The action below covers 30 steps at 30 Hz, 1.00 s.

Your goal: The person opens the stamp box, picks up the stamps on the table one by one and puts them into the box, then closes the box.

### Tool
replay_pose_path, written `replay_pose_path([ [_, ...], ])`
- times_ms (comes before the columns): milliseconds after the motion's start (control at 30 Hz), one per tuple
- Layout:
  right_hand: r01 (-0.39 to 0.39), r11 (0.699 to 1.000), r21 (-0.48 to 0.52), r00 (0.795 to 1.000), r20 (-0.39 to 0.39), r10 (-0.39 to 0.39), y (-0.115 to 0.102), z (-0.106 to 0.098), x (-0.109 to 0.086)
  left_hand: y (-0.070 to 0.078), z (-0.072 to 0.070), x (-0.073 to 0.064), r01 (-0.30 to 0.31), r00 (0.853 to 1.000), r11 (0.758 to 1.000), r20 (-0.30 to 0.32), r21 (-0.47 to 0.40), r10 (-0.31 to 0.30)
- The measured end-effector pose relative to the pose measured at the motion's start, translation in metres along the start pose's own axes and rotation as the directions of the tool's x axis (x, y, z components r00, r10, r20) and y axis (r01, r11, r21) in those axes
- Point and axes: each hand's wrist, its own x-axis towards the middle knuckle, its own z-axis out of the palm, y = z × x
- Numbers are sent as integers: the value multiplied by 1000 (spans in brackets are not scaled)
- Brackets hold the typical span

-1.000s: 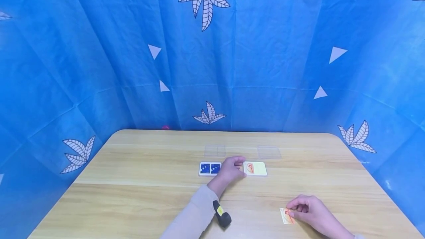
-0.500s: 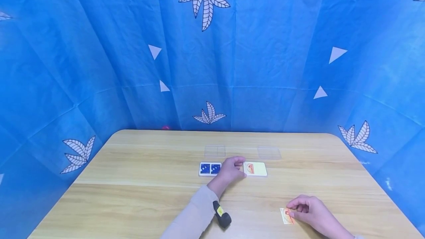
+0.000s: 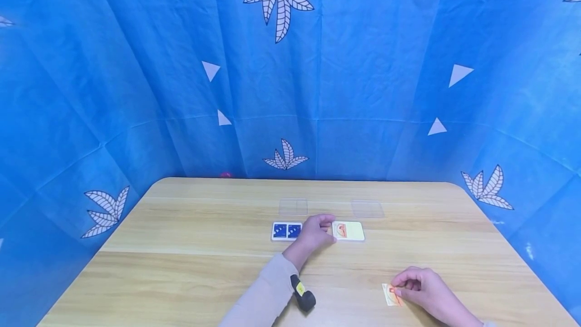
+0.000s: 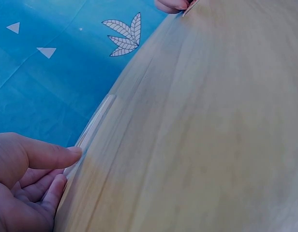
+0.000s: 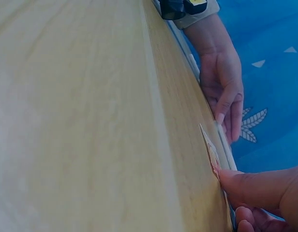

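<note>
Small square cream-and-orange card (image 3: 388,295), at the near right of the pale wood-grain table (image 3: 181,276), is being pinched on its right side by your right hand (image 3: 424,292); it is looking thin, light and easy to crease, best held by its edges. Your left hand (image 3: 316,232) is gripping the left end of a shallow, white-rimmed rounded tray (image 3: 355,231) holding a matching card (image 3: 341,230) in its left half. Further left, a similar tray (image 3: 279,239) is holding two dark-blue square cards (image 3: 280,230).
</note>
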Motion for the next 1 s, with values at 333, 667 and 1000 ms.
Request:
replay_pose_path([
  [333,54,998,-31,997,-52,-55,2,2,-1,-2,0,2,-4,1000,1000,14,7,3],
  [667,146,988,-52,983,-108,-151,2,4,1,0,-3,4,-8,1000,1000,12,15,8],
  [1000,129,989,-67,985,-102,-136,3,6,0,-3,0,5,3,1000,1000,7,17,-3],
])
